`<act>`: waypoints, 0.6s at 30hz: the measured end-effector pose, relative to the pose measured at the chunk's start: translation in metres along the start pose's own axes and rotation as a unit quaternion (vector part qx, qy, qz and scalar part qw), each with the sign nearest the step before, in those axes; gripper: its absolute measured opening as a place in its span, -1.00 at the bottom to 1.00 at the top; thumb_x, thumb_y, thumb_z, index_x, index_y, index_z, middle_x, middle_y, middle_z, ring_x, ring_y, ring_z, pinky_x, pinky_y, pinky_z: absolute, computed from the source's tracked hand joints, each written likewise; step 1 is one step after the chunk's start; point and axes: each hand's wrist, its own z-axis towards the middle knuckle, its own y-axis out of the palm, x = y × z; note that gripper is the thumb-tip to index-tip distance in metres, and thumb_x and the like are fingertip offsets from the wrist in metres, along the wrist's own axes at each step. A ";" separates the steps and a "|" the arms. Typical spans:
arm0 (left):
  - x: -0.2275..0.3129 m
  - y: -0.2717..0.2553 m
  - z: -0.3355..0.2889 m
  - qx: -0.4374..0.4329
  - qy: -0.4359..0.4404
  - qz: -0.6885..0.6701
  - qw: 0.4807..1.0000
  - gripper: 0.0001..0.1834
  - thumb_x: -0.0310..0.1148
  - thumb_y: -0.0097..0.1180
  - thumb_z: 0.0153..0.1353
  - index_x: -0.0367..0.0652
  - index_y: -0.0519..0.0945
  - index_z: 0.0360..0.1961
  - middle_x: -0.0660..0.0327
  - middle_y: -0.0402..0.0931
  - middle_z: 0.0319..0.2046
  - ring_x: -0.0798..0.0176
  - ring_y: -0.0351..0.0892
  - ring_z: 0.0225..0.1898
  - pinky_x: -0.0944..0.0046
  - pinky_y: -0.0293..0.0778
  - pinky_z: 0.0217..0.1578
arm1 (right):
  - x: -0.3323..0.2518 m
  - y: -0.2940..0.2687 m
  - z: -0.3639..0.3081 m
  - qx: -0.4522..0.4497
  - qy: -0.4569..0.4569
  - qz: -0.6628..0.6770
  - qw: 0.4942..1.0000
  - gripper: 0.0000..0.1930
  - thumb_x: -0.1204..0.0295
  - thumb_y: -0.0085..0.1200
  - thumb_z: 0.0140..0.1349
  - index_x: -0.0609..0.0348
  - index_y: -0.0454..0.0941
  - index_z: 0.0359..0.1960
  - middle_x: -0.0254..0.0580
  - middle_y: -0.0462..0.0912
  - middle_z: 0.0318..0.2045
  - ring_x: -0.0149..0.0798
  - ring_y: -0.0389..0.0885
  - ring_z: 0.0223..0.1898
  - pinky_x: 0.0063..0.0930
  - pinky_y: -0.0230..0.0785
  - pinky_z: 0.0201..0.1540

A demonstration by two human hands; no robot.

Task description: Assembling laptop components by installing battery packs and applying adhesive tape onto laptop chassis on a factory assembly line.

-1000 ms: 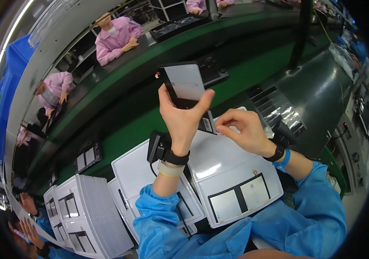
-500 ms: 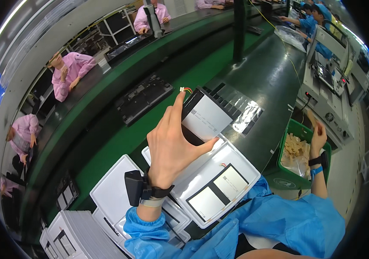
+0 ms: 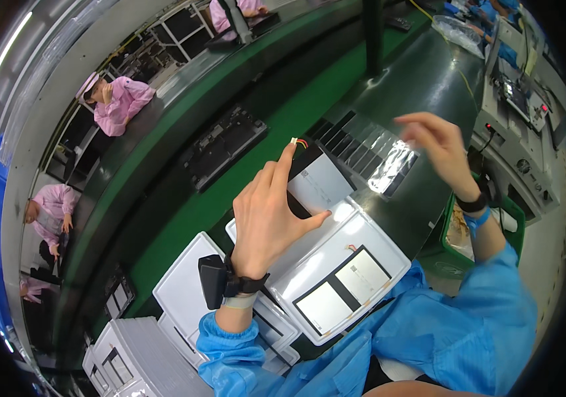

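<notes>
Two hands: the left hand point(image 3: 263, 218) is clamped on a battery point(image 3: 323, 182), index finger up by its plug point(image 3: 294, 141), thumb at the lower edge; the right hand point(image 3: 438, 147) is blurred, fingers loosely apart, nothing visible in them.
Battery: at the left hand's fingers, over the far end of the tray point(image 3: 392, 245); whether its underside touches anything is hidden.
Battery's build: flat and thin, so probably light for its breadth, fairly stiff across the cell, likely to flex at the dark parts.
Pale cell face: smooth, probably a little slippery, and fragile if pressed, bent or nicked.
Battery edges: the best hold, thumb and fingers on opposite sides, keeping pressure off the face.
Wires point(image 3: 303, 142): short, red and yellow, standing out by the index fingertip; delicate, no place to lift from.
Tray: white and shallow, holding a two-cell pack point(image 3: 342, 291); its raised rim lies close under the thumb.
Strips point(image 3: 346, 135): a dark row on clear film just beyond the battery, partly glaring; the right hand is near them.
Laptop shell point(image 3: 225, 149): dark, on the green belt point(image 3: 177, 228), apart from the left hand.
Bin point(image 3: 442, 264): green, below the right forearm, which partly covers it.
Tray stack point(image 3: 164, 360): at lower left, clear of both hands.
</notes>
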 end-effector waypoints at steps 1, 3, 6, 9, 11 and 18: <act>-0.005 0.003 0.001 -0.005 -0.009 0.006 1.000 0.14 -0.17 0.65 -0.33 -0.17 0.39 0.38 0.11 0.58 -0.21 0.05 0.65 -0.25 0.12 0.59 -0.22 | -0.013 0.035 0.018 -0.069 -0.033 0.035 0.996 -0.72 0.42 0.09 0.48 0.27 0.62 0.13 -0.26 0.73 -0.20 -0.47 0.68 -0.16 -0.59 0.52 -0.11; -0.013 0.007 0.005 0.010 0.021 0.058 0.998 0.12 -0.18 0.64 -0.34 -0.13 0.40 0.37 0.12 0.57 -0.23 0.04 0.64 -0.25 0.15 0.58 -0.24 | -0.020 0.087 0.045 -0.104 -0.098 0.049 0.988 -0.72 0.48 0.24 0.36 0.34 0.63 0.04 -0.22 0.73 -0.27 -0.46 0.69 -0.26 -0.56 0.55 -0.17; -0.028 0.017 0.007 -0.011 0.011 0.089 0.996 0.11 -0.18 0.63 -0.33 -0.14 0.41 0.36 0.13 0.57 -0.22 0.05 0.63 -0.19 0.15 0.58 -0.19 | -0.016 0.117 0.066 -0.101 -0.140 -0.031 0.984 -0.86 0.56 0.31 0.22 0.34 0.65 -0.23 -0.17 0.70 -0.35 -0.39 0.69 -0.37 -0.54 0.57 -0.24; -0.047 0.030 0.007 0.001 0.031 0.099 0.995 0.11 -0.20 0.62 -0.34 -0.14 0.41 0.36 0.14 0.57 -0.20 0.05 0.61 -0.19 0.14 0.56 -0.16 | 0.004 0.128 0.072 -0.118 -0.102 0.017 0.988 -0.87 0.58 0.30 0.21 0.35 0.63 -0.24 -0.16 0.70 -0.35 -0.38 0.71 -0.34 -0.55 0.56 -0.25; -0.055 0.039 0.011 -0.009 0.045 0.116 0.992 0.12 -0.20 0.63 -0.34 -0.15 0.40 0.36 0.14 0.56 -0.20 0.06 0.61 -0.19 0.15 0.54 -0.20 | 0.017 0.130 0.074 -0.119 -0.062 0.045 0.990 -0.87 0.60 0.30 0.21 0.36 0.62 -0.24 -0.18 0.72 -0.35 -0.40 0.72 -0.33 -0.56 0.57 -0.24; -0.106 0.056 0.049 0.022 0.038 -0.039 0.998 -0.18 -0.18 0.59 -0.11 -0.17 0.54 0.21 0.09 0.62 -0.10 0.05 0.60 -0.08 0.14 0.49 -0.03 | 0.048 0.112 0.103 -0.172 0.011 0.062 0.983 -0.94 0.64 0.22 0.26 0.34 0.62 -0.26 -0.31 0.68 -0.34 -0.52 0.62 -0.30 -0.64 0.51 -0.19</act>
